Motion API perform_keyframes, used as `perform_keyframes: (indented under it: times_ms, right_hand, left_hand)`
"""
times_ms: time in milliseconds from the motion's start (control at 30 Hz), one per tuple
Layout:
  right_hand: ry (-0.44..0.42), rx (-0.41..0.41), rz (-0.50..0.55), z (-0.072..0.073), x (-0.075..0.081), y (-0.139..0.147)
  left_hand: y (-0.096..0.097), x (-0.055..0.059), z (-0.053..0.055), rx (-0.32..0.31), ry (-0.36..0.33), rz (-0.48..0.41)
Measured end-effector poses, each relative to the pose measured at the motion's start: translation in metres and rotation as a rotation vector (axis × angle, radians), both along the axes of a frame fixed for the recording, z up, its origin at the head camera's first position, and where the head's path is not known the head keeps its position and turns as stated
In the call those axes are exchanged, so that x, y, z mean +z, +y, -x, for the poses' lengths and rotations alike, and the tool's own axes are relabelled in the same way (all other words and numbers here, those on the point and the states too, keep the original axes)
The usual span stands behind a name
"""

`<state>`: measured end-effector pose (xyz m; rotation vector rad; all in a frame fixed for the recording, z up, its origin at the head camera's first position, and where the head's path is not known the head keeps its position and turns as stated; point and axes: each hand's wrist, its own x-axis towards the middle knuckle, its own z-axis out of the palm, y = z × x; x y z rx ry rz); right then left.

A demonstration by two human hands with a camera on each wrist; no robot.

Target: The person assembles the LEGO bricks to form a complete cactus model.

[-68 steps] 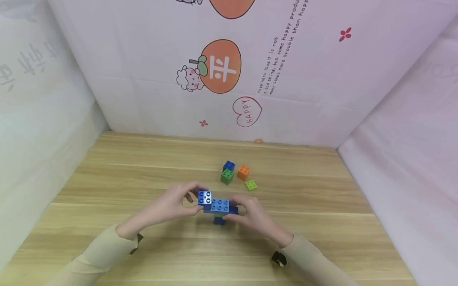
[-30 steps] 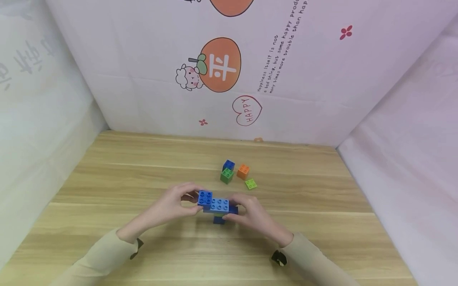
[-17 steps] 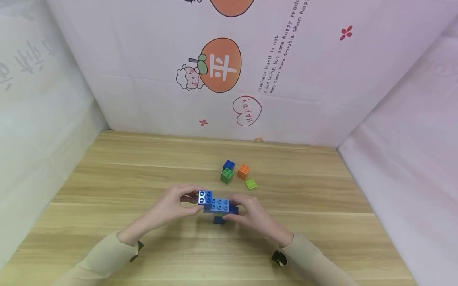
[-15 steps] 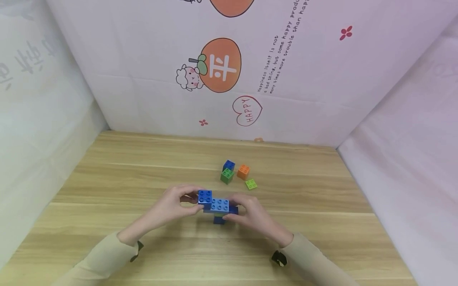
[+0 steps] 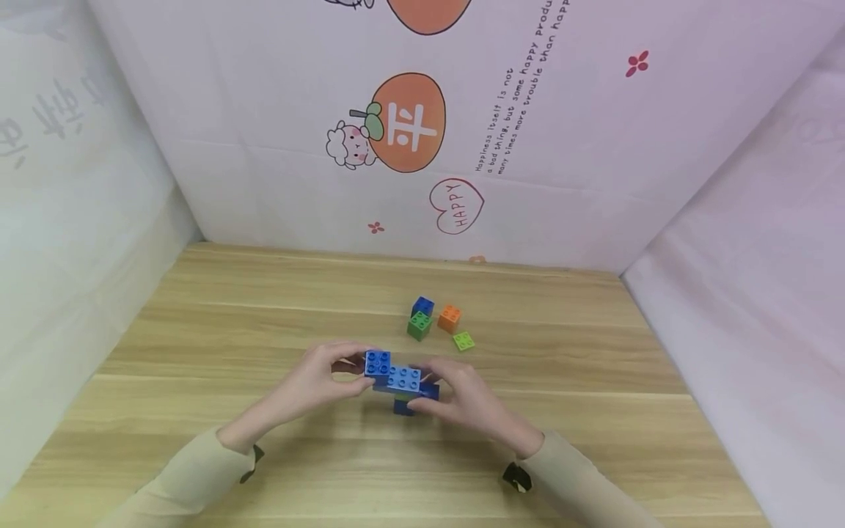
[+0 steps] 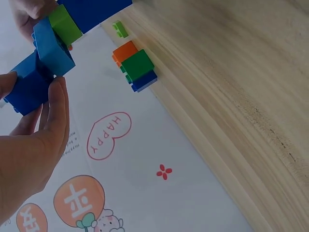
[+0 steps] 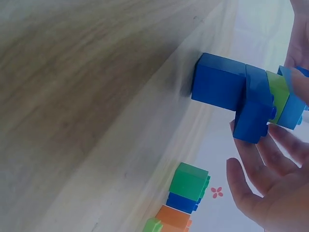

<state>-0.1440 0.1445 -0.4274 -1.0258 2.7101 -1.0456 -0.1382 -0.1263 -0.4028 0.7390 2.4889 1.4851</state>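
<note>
build: blue brick stack (image 5: pixel 399 383) stands on the wooden table (image 5: pixel 264 308), near the front edge, between both hands. Base is a dark blue column touching the wood (right wrist view (image 7: pixel 219 88)); a lime green layer (image 7: pixel 278 90) sits between blue layers higher up.
top brick: dark blue 2x2 brick (image 5: pixel 378 362) at the left end of the top, beside the lighter blue studded brick (image 5: pixel 405 378). Seated or only resting: cannot tell.
left hand: left hand (image 5: pixel 317 380) has thumb and fingers curled onto the 2x2 brick, pinching it. Left wrist view shows fingers (image 6: pixel 54 116) flat against its side; thumb cut off at the frame edge.
right hand: right hand (image 5: pixel 462 400) grips the right side of the stack, fingers wrapped on it in the head view. In the right wrist view the fingers (image 7: pixel 251 166) look loosely spread just beside the lower blue brick; actual contact point hidden behind the stack.
hidden: lower layers mostly covered by hands from above; brick count unclear.
loose bricks: further back on the table, well apart from the hands: blue brick (image 5: pixel 422 305), green brick (image 5: pixel 419 325) touching it, orange brick (image 5: pixel 449 317), thin lime plate (image 5: pixel 463 340). In wrist views the plate is tiny and partly cut off.
surround: white printed backdrop (image 5: pixel 422 147) with orange fruit, "HAPPY" heart; small print not legible.
</note>
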Motion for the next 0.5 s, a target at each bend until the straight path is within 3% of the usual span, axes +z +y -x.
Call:
perform_keyframes:
  times_ms: [500]
  right_hand:
    - [0.019,0.019,0.017,0.0009,0.0009,0.0029]
  left_hand:
    - [-0.0018,0.0027,0.0025,-0.028,0.066,0.020]
